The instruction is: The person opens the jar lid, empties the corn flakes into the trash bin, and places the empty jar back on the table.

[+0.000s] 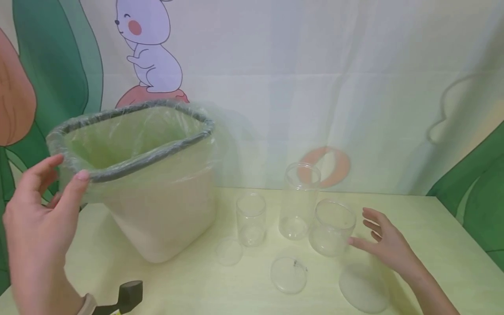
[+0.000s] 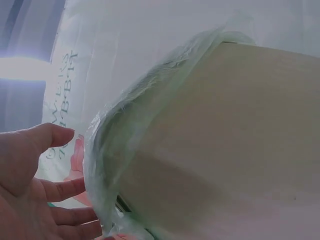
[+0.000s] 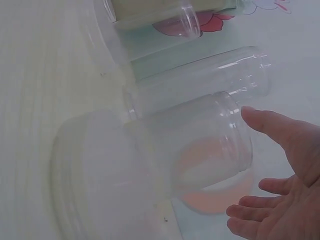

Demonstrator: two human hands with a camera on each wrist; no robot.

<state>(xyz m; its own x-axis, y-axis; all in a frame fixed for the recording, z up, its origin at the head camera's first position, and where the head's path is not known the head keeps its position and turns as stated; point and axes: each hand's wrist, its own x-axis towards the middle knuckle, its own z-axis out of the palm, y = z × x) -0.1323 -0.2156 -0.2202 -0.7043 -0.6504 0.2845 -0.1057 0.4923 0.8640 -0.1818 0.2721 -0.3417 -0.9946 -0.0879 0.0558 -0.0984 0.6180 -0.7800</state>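
At the left stands a pale waste bin with a grey rim and a clear plastic bag folded over it. My left hand is at the near left corner of that rim, thumb and fingers spread apart. In the left wrist view its fingers reach the edge of the bag. On the right, my right hand is beside a short, wide clear jar, with the thumb close to the jar's side. Its fingers are loosely extended and hold nothing.
A tall clear jar stands behind the wide one, and a smaller jar is nearer the bin. Three round clear lids lie in front: a small lid, a medium lid and a large lid. A printed curtain hangs behind the table.
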